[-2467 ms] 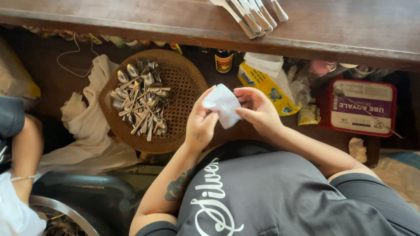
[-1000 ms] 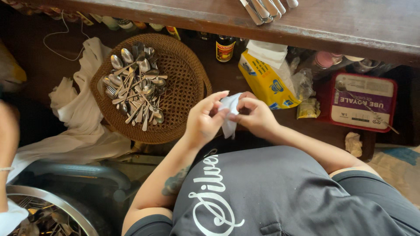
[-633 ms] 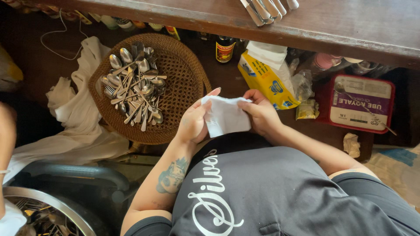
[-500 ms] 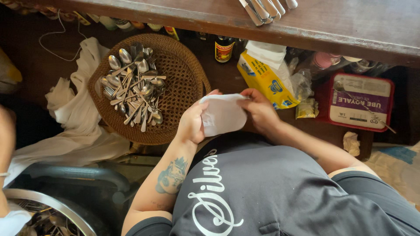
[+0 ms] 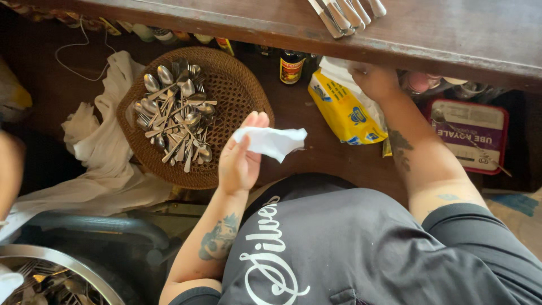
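White napkin (image 5: 271, 141), frame centre, pinched loosely by left hand (image 5: 240, 161); right hand (image 5: 375, 82) grip hidden under counter; slippage risked.

white napkin (image 5: 271, 141): thin paper, partly folded and crumpled, held roughly flat in mid-air, one end pinched at the fingertips, free end sagging to the right; sits just right of the wicker basket (image 5: 231, 90), above the dark lower shelf

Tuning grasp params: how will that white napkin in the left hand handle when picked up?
Probably floppy: the white napkin droops past the left hand, which pinches one edge. Likely very light, since a fingertip hold carries it. Its creases suggest it crumples easily under a tight grip.
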